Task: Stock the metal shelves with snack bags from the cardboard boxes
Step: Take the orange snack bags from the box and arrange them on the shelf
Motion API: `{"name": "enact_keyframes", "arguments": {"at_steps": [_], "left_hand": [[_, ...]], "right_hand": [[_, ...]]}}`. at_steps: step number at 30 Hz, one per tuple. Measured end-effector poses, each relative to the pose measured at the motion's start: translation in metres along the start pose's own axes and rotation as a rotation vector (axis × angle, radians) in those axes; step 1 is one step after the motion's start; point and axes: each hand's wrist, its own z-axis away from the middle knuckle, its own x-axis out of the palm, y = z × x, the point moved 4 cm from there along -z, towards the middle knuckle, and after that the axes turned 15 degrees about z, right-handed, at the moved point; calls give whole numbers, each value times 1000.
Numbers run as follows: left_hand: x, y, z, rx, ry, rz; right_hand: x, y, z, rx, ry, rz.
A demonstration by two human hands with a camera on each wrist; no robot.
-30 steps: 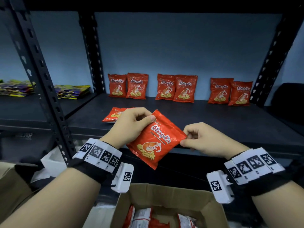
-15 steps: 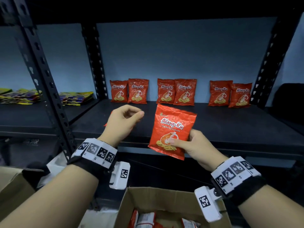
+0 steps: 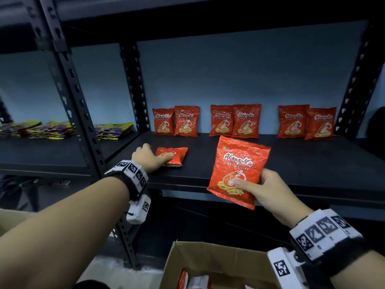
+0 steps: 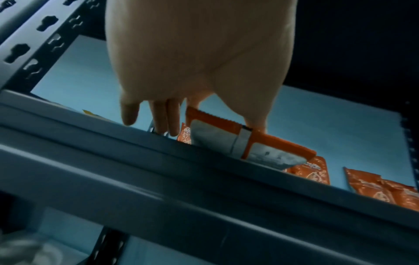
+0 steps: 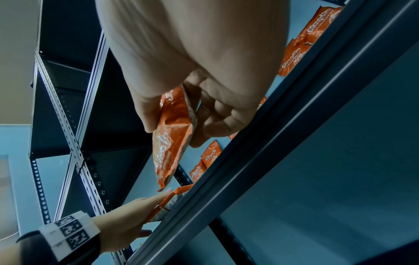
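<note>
My left hand (image 3: 164, 158) reaches onto the dark metal shelf (image 3: 291, 163) and grips a red prawn-cracker bag (image 3: 176, 156) lying near the front left. In the left wrist view the thumb and fingers (image 4: 167, 125) pinch this bag (image 4: 226, 136), which is tipped up on its edge. My right hand (image 3: 256, 184) holds a second red bag (image 3: 239, 167) upright in front of the shelf edge, thumb on its printed face. Several matching bags (image 3: 235, 120) stand in pairs along the back. An open cardboard box (image 3: 208, 253) with more bags sits below.
A perforated upright post (image 3: 79, 113) stands just left of my left arm. Stacks of yellow and purple packets (image 3: 52, 130) lie on the neighbouring shelf at the left. Bare shelf surface shows between the back row and the front edge.
My left hand has let go of the bag that both hands held and reached forward to take hold of the bag lying on the shelf. My right hand has turned its bag upright and raised it.
</note>
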Motion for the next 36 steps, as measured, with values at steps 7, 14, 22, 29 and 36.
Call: {"name": "enact_keyframes", "arguments": {"at_steps": [7,14,22,29,36], "left_hand": [[9,-2,0,-28,-153,131],[8,-8,-2,83,-181,538],[0,-12,3,149,-317,721],[-13,-3,-4,112,-535,842],[-39,11,-49,100,-382,802]], "right_hand": [[1,2,1,16,-7,35],[7,-4,3,19,-16,88],[29,-35,-2,-63,-84,115],[49,-65,-56,-138,-73,226],[61,-94,-151,-184,-10,372]]}}
